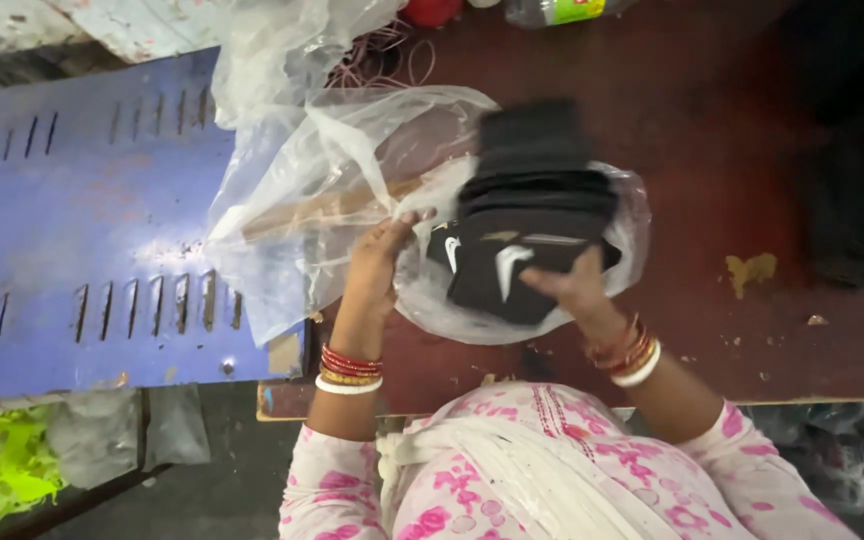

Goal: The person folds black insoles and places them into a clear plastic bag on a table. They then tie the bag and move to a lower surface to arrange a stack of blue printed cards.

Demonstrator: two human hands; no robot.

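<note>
Head view | a stack of black folded garments (532, 230) is pinched by the right hand (572, 285), part-way inside a clear plastic bag (432, 300) | bag mouth is pinched open by the left hand (382, 255) | insertion judged incomplete, bag unsealed | counted: one stack, one bag, dark red table (732, 180), blue slotted panel (72, 210)

A blue metal panel (72, 200) with rows of slots lies on the left of the dark red counter (732, 180). Pink rubber bands (382, 55) sit near the far edge, beside what may be a clear bottle (562, 10). A yellowish stain (750, 270) marks the counter.
</note>
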